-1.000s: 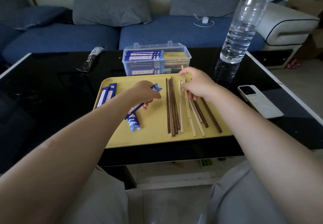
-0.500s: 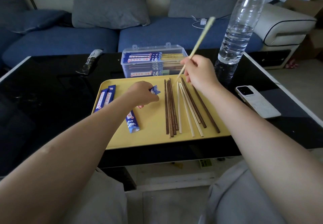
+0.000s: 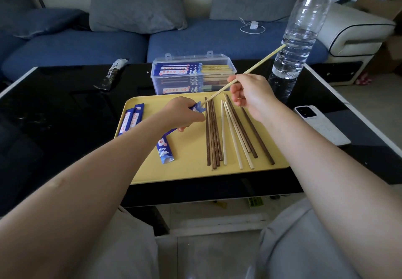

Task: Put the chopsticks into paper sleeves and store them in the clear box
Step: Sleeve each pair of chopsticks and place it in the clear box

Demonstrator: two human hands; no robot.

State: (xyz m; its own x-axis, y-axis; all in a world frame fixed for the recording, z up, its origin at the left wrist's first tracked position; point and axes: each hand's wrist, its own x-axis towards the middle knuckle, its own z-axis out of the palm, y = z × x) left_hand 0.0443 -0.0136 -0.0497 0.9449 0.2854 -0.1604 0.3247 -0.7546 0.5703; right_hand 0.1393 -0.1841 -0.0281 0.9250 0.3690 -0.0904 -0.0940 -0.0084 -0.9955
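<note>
Yellow tray (image 3: 191,173) at near edge of black desk (image 3: 54,113) carries loose dark and pale chopsticks (image 3: 230,135) on its right half, three blue paper sleeves (image 3: 132,119) on its left. Left hand (image 3: 185,114) grips one blue sleeve (image 3: 198,108) by its mouth; right hand (image 3: 250,96) pinches a pale chopstick (image 3: 258,65), lower tip at that mouth, upper end tilted up-right. Beyond the tray: clear box (image 3: 193,73) holding sleeved chopsticks, water bottle (image 3: 300,30) to its right.

The right hand (image 3: 250,96) pinched a pale chopstick (image 3: 261,62), its tip at the blue sleeve (image 3: 199,109) gripped by the left hand (image 3: 185,115) above the yellow tray (image 3: 191,174).
</note>
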